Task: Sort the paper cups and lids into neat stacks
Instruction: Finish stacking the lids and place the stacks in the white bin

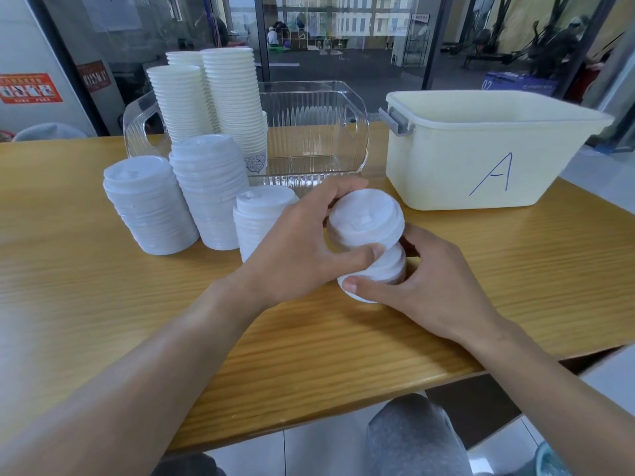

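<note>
Nearest the table (103,304) edge I see bare wood ahead of both forearms. My right hand (422,286) grips the low lid stack (388,269) at its base; my left hand (302,249) clasps the top lid (366,218). Left of these: three lid stacks (209,197). Behind: clear bin (319,132) holding cup stacks (233,97); cream tub (481,149), marked A, crowds the right.

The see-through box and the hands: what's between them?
Only bare wooden table lies between the clear box and the left hand in the head view.
</note>
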A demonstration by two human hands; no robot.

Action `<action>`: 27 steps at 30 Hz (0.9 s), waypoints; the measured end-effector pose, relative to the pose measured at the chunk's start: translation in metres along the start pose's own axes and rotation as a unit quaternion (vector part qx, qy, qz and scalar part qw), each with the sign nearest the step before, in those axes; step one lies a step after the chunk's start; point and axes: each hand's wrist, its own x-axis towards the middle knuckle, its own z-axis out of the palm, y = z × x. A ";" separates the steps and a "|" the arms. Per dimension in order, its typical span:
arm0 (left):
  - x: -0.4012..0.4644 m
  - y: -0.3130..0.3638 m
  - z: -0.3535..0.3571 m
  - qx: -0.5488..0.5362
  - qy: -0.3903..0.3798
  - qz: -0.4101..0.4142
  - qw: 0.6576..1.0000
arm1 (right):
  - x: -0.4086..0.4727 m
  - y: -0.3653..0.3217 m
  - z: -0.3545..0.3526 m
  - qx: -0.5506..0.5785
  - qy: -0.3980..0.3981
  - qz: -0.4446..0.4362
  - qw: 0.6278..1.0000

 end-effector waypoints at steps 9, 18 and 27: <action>0.001 -0.010 0.010 -0.031 -0.067 -0.047 0.996 | 0.000 0.015 -0.013 0.070 -0.063 -0.010 0.995; 0.003 -0.009 0.013 -0.115 -0.042 -0.090 0.988 | 0.002 0.017 -0.014 0.131 -0.054 -0.014 0.990; 0.006 -0.006 0.015 -0.135 0.025 -0.082 0.987 | 0.003 0.021 -0.016 0.121 -0.062 -0.019 0.991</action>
